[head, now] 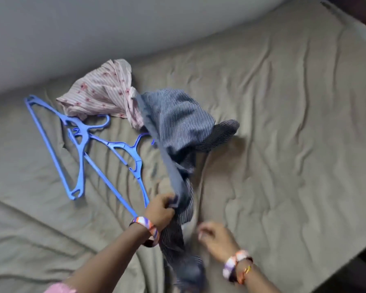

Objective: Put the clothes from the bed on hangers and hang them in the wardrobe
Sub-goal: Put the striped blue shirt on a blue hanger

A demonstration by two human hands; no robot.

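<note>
Item one, nearest: our right hand (217, 237), blurred, low over the bed sheet (283, 144) just beside the hanging cloth. Fingers look loosely curled and hold nothing that we can make out; the blur keeps us from saying more. We judge it is reaching in to take a second edge of the garment.

Item two: our left hand (161, 208), beaded bracelet at the wrist, fingers and thumb curled tight round a bunched edge of the dark blue striped garment (178, 123). The grip lifts that edge off the bed, so the cloth hangs down past the wrist on the near side and trails back to a rumpled heap on the sheet beyond. We take the lift as a way to shake the garment out and find its neck or shoulders before a hanger goes in.

Item three: two blue plastic hangers (80, 144), flat on the sheet left of the garment, crossed over one another, hooks pointing toward the far clothes. Neither is in hand. They lie within our reach, ready for use.

Item four, farthest: a pink striped floral garment (97, 92), crumpled, near the grey wall (72, 28), touching the dark garment's far edge and the hooks. Untouched.

No wardrobe in view.
</note>
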